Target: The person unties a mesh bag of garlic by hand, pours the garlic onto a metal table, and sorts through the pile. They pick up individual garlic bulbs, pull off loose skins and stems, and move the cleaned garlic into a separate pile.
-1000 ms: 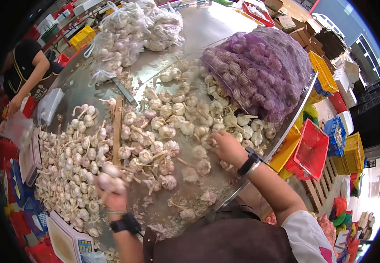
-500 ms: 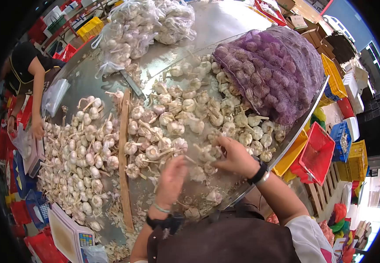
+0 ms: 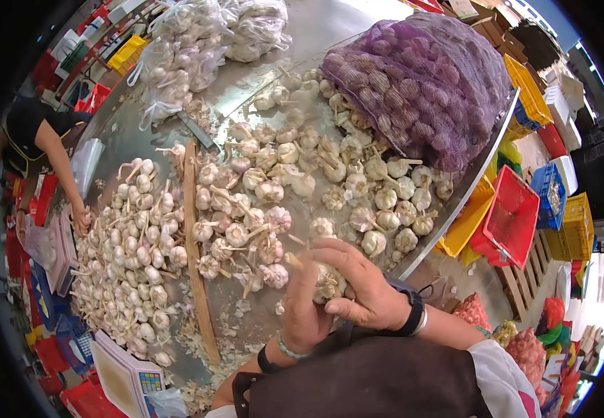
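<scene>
A garlic bulb (image 3: 327, 281) is held between my hands, close to my apron at the table's near edge. My right hand (image 3: 366, 287) curls round it from the right, thumb below and fingers over the top. My left hand (image 3: 303, 310) closes against its left side near the stem; some of those fingers are blurred. Just beyond my hands lie loose garlic bulbs with stems (image 3: 267, 191) on the metal table. Left of a wooden strip (image 3: 196, 258) spreads a dense pile of garlic bulbs (image 3: 131, 247).
A purple mesh sack of garlic (image 3: 420, 90) rests at the far right. Bagged garlic (image 3: 183, 56) and a metal blade-like tool (image 3: 199, 131) lie farther back. A scale (image 3: 117, 373) stands front left. Another person's arm (image 3: 62, 164) reaches in at left. Red crates (image 3: 507, 216) stand at right.
My right hand has come back from the loose garlic toward my body with a bulb. My left hand has moved in to meet it. The view has shifted slightly.
</scene>
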A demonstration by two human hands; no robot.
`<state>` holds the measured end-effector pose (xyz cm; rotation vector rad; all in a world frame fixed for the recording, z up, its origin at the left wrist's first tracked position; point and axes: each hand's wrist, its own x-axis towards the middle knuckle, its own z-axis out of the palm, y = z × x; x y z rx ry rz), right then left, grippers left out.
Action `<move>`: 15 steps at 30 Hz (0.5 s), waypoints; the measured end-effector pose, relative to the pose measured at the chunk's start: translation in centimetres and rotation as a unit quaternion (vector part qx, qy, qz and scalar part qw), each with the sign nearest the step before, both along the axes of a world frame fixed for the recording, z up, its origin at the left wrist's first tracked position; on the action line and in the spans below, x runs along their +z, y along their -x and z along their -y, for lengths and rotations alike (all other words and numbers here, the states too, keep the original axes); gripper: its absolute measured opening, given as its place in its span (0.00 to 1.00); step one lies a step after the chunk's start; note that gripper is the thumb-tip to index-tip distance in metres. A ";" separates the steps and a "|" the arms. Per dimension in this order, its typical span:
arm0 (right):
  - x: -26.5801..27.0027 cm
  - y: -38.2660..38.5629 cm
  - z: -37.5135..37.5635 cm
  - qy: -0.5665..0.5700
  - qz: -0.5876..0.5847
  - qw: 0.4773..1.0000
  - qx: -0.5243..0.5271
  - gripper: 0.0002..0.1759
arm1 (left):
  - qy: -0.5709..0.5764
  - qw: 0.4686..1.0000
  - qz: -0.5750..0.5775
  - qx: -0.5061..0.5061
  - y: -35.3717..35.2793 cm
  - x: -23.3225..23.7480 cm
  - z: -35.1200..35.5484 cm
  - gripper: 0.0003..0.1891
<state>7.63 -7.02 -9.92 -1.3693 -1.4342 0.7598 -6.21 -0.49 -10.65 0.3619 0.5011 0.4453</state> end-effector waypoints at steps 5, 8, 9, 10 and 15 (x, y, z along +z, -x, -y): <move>0.3 1.4 0.2 0.008 0.033 0.999 -0.037 0.39 | -0.562 0.794 -0.225 0.062 -0.2 -0.8 0.8 0.21; 0.4 2.2 0.0 -0.030 0.031 0.997 -0.068 0.35 | -0.257 0.958 -0.115 0.059 -0.6 1.4 0.7 0.21; 1.1 2.6 -0.3 0.018 0.043 0.995 -0.086 0.28 | -0.258 0.958 -0.113 0.056 -0.5 0.9 1.0 0.21; 1.5 2.7 -0.4 0.067 0.055 0.991 -0.104 0.23 | -0.322 0.935 -0.138 0.053 -0.3 -0.2 1.5 0.20; -2.0 2.1 -0.6 0.052 -0.141 0.969 -0.197 0.23 | -0.332 0.925 -0.177 0.058 -0.9 -0.6 1.6 0.20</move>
